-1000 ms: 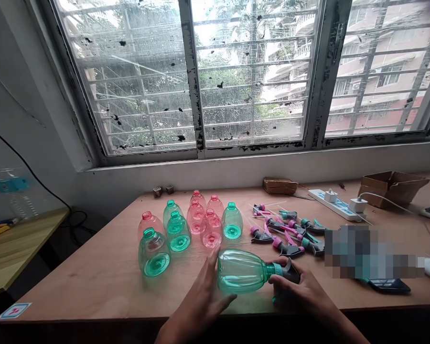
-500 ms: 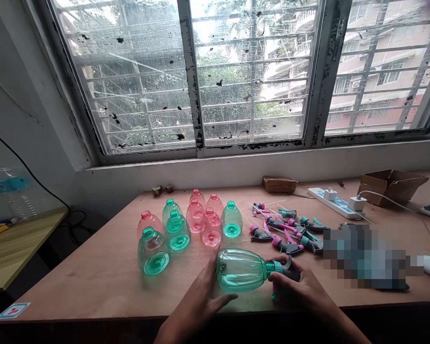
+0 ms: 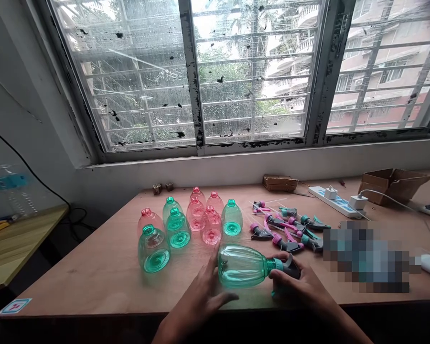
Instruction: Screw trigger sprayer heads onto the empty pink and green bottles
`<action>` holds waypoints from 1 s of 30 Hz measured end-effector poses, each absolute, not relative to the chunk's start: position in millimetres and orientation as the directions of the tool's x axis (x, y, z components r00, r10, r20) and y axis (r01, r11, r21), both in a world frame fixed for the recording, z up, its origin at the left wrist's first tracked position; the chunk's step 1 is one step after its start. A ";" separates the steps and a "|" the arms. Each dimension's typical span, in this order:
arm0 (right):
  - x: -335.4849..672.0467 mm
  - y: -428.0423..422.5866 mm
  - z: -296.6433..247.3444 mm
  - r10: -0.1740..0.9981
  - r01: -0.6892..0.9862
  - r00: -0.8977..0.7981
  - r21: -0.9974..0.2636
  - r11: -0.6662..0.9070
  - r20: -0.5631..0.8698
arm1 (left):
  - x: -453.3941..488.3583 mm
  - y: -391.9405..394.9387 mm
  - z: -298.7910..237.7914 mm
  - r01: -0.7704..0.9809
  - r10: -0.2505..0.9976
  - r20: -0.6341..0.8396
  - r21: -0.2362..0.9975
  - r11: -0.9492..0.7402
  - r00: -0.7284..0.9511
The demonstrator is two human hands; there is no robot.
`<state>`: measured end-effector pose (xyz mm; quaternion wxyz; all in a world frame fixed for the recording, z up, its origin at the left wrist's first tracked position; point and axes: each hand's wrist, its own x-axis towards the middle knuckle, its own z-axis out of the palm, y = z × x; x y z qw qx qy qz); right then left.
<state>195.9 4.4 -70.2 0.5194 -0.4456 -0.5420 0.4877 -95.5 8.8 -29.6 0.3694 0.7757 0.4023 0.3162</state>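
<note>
A clear green spray bottle (image 3: 241, 265) lies sideways in the air above the table's front edge, its base to the left. My right hand (image 3: 299, 282) grips the dark grey spray head (image 3: 290, 268), whose teal collar (image 3: 278, 265) sits at the bottle's neck. At the base is my left hand (image 3: 204, 294), thumb stretched away from the bottle and fingers spread along its far side, partly hidden. Beyond it, several green bottles (image 3: 154, 251) and pink bottles (image 3: 211, 229) stand upright without tops. Loose pink, teal and grey spray heads (image 3: 288, 243) lie in a pile to the right.
The wooden table (image 3: 103, 267) runs below a barred window. At its right are a white power strip (image 3: 335, 201) with plugs, a cardboard box (image 3: 392, 186) and a pixelated patch (image 3: 369, 255). A brown packet (image 3: 280, 183) rests by the wall. A sticker (image 3: 16, 306) marks the front left corner.
The bottle and both hands stay in nearly the same place. My left thumb has shifted very slightly and looks blurred. The camera view has moved a little.
</note>
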 end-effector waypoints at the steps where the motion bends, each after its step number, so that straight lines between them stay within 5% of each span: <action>1: 196.0 4.4 -70.5 0.989 -0.028 -0.068 -0.991 0.127 0.129 | -95.1 8.7 -28.6 0.386 0.862 0.182 0.837 -0.388 0.473; 14: 194.3 3.1 -67.3 0.990 -0.035 -0.061 -0.991 0.126 0.128 | -94.5 9.9 -29.0 0.336 0.867 0.194 0.866 -0.371 0.459; 30: 193.4 2.2 -62.7 0.990 -0.019 -0.076 -0.992 0.121 0.122 | -98.4 9.1 -30.4 0.494 0.876 0.173 0.769 -0.406 0.450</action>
